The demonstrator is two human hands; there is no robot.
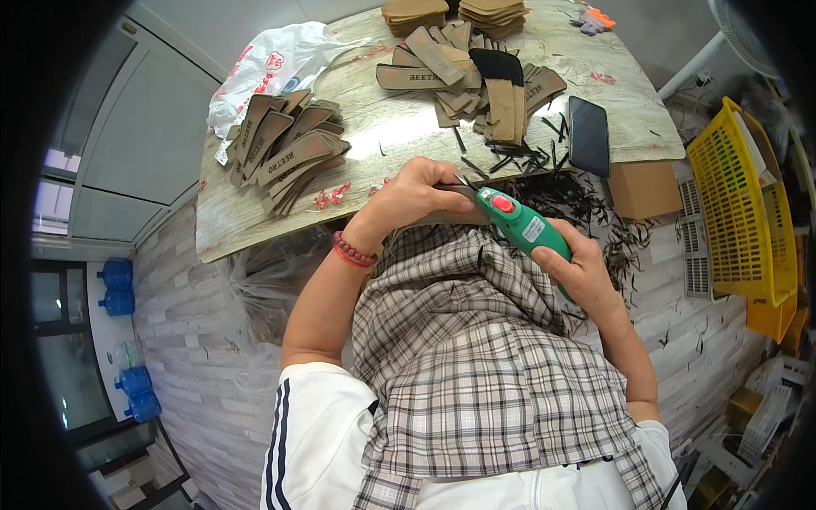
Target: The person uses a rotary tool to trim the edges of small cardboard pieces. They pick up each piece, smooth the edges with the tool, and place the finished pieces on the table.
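Observation:
My left hand (424, 191) grips a brown fabric strip (456, 213) at the near edge of the table. In my right hand (577, 264) is a green handheld electric cutter (529, 229) with a red button, its head against the strip's right end. A thin dark sliver stands up beside the cutter head. On the table lie a fanned pile of printed brown strips (290, 150) at the left and a larger heap of them (459, 76) at the centre back, with a black-ended piece (500, 70) on top.
A plastic bag (274, 67) lies back left on the wooden table (382, 140). A black phone (588, 136) rests at its right edge, near black scraps (523, 156). Stacked brown pieces (414, 16) and a glove (593, 21) are farther back. A cardboard box (644, 191) and yellow crate (733, 210) stand right.

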